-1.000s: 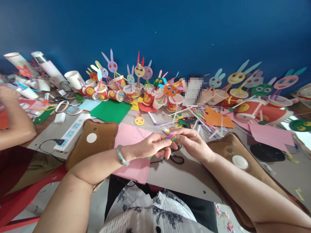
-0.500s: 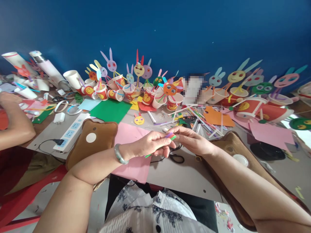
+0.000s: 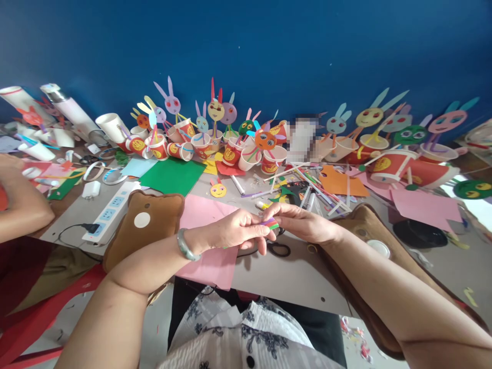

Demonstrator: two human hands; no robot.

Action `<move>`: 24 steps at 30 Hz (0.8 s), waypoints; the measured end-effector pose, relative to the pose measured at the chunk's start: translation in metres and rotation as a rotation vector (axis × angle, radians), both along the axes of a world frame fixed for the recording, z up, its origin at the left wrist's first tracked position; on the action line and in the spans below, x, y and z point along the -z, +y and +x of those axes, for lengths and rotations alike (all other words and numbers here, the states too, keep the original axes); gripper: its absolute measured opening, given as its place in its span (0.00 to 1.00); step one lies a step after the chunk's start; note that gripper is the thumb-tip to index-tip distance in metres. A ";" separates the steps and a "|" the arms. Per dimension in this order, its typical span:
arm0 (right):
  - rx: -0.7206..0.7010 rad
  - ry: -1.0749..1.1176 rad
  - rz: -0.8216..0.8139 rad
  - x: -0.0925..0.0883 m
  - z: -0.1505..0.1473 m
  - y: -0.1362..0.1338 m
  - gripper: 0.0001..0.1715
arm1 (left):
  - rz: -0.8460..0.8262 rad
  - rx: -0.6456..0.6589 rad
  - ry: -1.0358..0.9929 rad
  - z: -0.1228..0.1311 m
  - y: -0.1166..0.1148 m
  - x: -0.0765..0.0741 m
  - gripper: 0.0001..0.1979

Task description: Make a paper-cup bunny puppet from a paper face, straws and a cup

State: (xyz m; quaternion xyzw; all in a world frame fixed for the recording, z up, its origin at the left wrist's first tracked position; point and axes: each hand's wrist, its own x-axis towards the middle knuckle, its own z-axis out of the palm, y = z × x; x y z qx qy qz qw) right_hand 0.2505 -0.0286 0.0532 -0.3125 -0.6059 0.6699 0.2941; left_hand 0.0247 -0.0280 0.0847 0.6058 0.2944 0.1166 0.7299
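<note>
My left hand (image 3: 240, 230) pinches a small bundle of purple, red and green paper strips (image 3: 271, 224) between thumb and fingers. From the right, the fingertips of my right hand (image 3: 303, 221) close on the strips' other end. Both hands meet above the table, just right of a pink paper sheet (image 3: 211, 261). Beneath them lies a pair of scissors, mostly covered, with a dark handle loop (image 3: 280, 249) showing. Behind the hands rests a round yellow rabbit face (image 3: 218, 190) cut from paper.
Paper cups with rabbit figures (image 3: 202, 146) line the blue wall. Loose straws and paper strips (image 3: 319, 195) lie behind my hands. Brown cushion-like pads (image 3: 157, 220) flank my arms. A power strip (image 3: 109, 212) sits left, near another person's arm (image 3: 26, 205). Green paper (image 3: 172, 177) lies farther back.
The whole view has shifted slightly. My hands stay together on the strips; the right fingers have moved a little along the end of the bundle.
</note>
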 end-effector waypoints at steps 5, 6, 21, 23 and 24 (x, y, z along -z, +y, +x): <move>-0.122 -0.033 0.056 -0.004 0.006 0.001 0.12 | 0.009 0.034 0.011 0.000 -0.002 0.004 0.16; -0.139 -0.041 0.066 -0.004 0.006 0.001 0.13 | 0.010 0.038 0.013 0.000 -0.002 0.005 0.15; -0.089 -0.027 0.088 -0.004 0.003 0.002 0.12 | 0.054 0.005 0.006 0.000 0.001 0.009 0.20; -0.076 -0.032 0.116 -0.003 0.004 0.003 0.12 | 0.051 0.003 -0.013 0.000 0.001 0.010 0.20; -0.070 -0.038 0.132 -0.003 0.004 0.003 0.12 | 0.047 0.002 -0.023 0.000 0.001 0.010 0.20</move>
